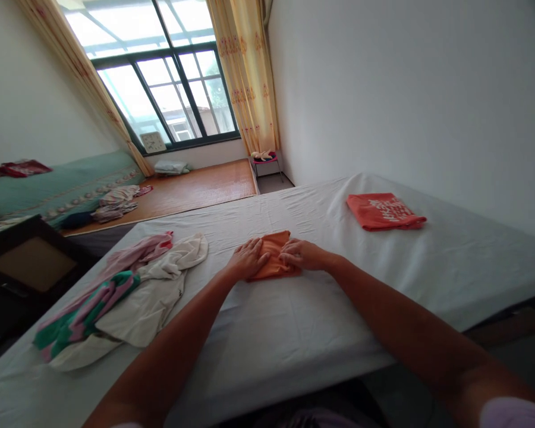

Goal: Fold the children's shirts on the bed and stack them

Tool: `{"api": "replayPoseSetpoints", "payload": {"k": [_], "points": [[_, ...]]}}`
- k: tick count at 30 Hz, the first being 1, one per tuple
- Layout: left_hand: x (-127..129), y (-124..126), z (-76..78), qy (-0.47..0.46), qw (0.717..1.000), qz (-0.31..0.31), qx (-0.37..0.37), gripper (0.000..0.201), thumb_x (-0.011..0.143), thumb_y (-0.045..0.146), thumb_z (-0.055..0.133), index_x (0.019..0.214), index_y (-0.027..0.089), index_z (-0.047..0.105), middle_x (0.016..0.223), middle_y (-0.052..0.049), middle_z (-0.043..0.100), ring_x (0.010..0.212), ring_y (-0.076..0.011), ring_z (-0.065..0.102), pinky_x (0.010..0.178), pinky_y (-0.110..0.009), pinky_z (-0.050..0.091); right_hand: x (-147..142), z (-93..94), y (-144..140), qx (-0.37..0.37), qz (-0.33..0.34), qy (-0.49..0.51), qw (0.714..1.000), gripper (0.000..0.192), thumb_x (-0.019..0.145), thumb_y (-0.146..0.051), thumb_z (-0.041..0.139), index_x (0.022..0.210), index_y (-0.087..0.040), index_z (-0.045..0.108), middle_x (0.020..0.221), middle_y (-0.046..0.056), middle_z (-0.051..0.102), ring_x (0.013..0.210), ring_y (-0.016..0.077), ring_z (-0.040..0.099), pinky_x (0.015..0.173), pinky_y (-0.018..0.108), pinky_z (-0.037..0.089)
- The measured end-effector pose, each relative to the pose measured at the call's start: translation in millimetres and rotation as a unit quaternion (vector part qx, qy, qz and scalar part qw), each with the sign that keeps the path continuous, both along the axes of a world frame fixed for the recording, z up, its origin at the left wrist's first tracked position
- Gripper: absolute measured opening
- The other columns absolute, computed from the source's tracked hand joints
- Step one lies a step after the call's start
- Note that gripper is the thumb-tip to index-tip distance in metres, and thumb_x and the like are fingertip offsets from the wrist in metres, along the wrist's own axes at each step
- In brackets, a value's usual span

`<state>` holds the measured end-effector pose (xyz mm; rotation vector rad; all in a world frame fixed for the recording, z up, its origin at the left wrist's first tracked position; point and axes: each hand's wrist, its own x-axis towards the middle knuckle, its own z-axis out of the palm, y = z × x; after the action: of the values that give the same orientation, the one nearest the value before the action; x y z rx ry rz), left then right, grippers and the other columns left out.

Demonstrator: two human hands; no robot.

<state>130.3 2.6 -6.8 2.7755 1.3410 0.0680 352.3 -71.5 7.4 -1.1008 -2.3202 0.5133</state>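
A small folded orange garment [274,244] lies on the white sheet in front of me. My left hand [249,258] rests flat on its left side, fingers stretched out over the cloth. At the garment's right side is my right hand [304,254], its fingers curled in and closed on the fabric. Farther right lies a folded red garment [381,211] with white lettering, apart from both hands. To the left is a loose heap: a cream garment [138,315], a pink garment [129,255] and a green and pink striped garment [87,306].
The white sheet [312,324] covers the bed, which meets a white wall on the right. A dark cabinet [9,267] stands at the left. Beyond are a wooden platform [205,181] with clothes, a stool [267,160] and a curtained window [182,107].
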Motion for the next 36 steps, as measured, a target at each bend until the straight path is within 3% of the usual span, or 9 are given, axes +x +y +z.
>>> {"api": "replayPoseSetpoints", "payload": {"k": [4,7,12,15,18,20,26,31,36], "points": [[-4.8,3.4,-10.0,-0.032,0.999,0.022,0.004,0.068,0.094,0.060,0.026,0.147,0.018,0.034,0.155,-0.011,0.030,0.143,-0.0264,0.026,0.114,-0.041,0.022,2.4,-5.9,8.5,-0.011,-0.088,-0.006,0.996,0.033,0.093,-0.035,0.047,0.075,-0.020,0.071,0.083,0.003,0.072,0.086,0.0165,0.063,0.089,0.028,0.045],[-4.7,2.6,-19.9,-0.067,0.997,0.043,0.017,0.067,0.095,0.058,0.025,0.147,0.017,0.033,0.155,-0.012,0.029,0.143,-0.0271,0.026,0.114,-0.043,0.021,2.0,-16.3,16.3,0.030,-0.227,-0.016,0.973,0.024,0.090,-0.036,0.052,0.095,-0.018,0.068,0.097,0.007,0.071,0.096,0.0191,0.061,0.093,0.031,0.043],[-6.8,-0.8,-24.0,-0.099,0.994,0.036,0.021,0.064,0.096,0.056,0.025,0.146,0.017,0.036,0.155,-0.012,0.030,0.143,-0.0254,0.025,0.114,-0.041,0.021,-9.7,-24.9,30.2,-0.046,-0.361,-0.046,0.930,0.067,0.089,-0.054,0.049,0.141,-0.014,0.038,0.137,0.020,0.050,0.130,0.0332,0.041,0.104,0.052,0.032],[-10.5,-4.2,-23.1,-0.110,0.993,0.040,0.025,0.063,0.096,0.054,0.026,0.145,0.017,0.036,0.155,-0.011,0.031,0.143,-0.0256,0.025,0.115,-0.042,0.020,-20.7,-21.1,39.0,-0.087,-0.347,-0.008,0.934,0.074,0.083,-0.046,0.059,0.144,-0.014,0.031,0.143,0.020,0.044,0.134,0.0331,0.037,0.109,0.053,0.028],[-14.1,-7.8,-22.7,-0.123,0.991,0.048,0.028,0.062,0.096,0.054,0.027,0.145,0.016,0.036,0.155,-0.011,0.031,0.143,-0.0274,0.025,0.114,-0.044,0.021,-32.0,-17.1,41.6,-0.131,-0.290,0.168,0.933,0.083,0.076,-0.029,0.064,0.146,-0.016,0.021,0.142,0.016,0.045,0.129,0.0246,0.046,0.107,0.041,0.038],[-15.9,-8.4,-22.2,-0.138,0.989,0.051,0.030,0.061,0.096,0.053,0.029,0.145,0.018,0.037,0.154,-0.010,0.032,0.142,-0.0276,0.026,0.114,-0.045,0.022,-40.4,-16.5,36.8,-0.156,-0.252,0.293,0.909,0.087,0.073,-0.025,0.064,0.146,-0.018,0.015,0.140,0.013,0.046,0.125,0.0212,0.050,0.103,0.037,0.043],[-23.4,3.7,-20.6,-0.226,0.970,0.084,0.031,0.048,0.099,0.042,0.027,0.138,0.020,0.045,0.145,-0.008,0.046,0.135,-0.0213,0.039,0.111,-0.042,0.032,-51.3,-8.7,6.7,-0.189,-0.236,0.408,0.862,0.076,0.067,-0.013,0.060,0.135,-0.026,0.031,0.124,0.007,0.059,0.108,0.0215,0.061,0.087,0.038,0.056],[-30.0,12.7,-20.0,-0.219,0.971,0.095,0.026,0.046,0.098,0.039,0.030,0.134,0.019,0.049,0.141,-0.009,0.050,0.131,-0.0220,0.043,0.109,-0.042,0.036,15.5,33.2,-2.5,-0.160,-0.330,0.394,0.843,0.073,0.075,-0.021,0.058,0.140,-0.029,0.027,0.095,0.002,0.065,0.055,0.0121,0.059,0.048,0.028,0.055],[-28.6,9.1,-19.6,-0.162,0.984,0.067,0.037,0.050,0.097,0.041,0.028,0.135,0.015,0.048,0.143,-0.012,0.048,0.131,-0.0240,0.043,0.109,-0.041,0.035,147.6,80.6,-4.3,-0.054,-0.409,0.404,0.816,0.049,0.079,-0.029,0.059,0.125,-0.024,0.044,0.089,0.001,0.064,0.051,0.0105,0.056,0.041,0.023,0.049]]}}
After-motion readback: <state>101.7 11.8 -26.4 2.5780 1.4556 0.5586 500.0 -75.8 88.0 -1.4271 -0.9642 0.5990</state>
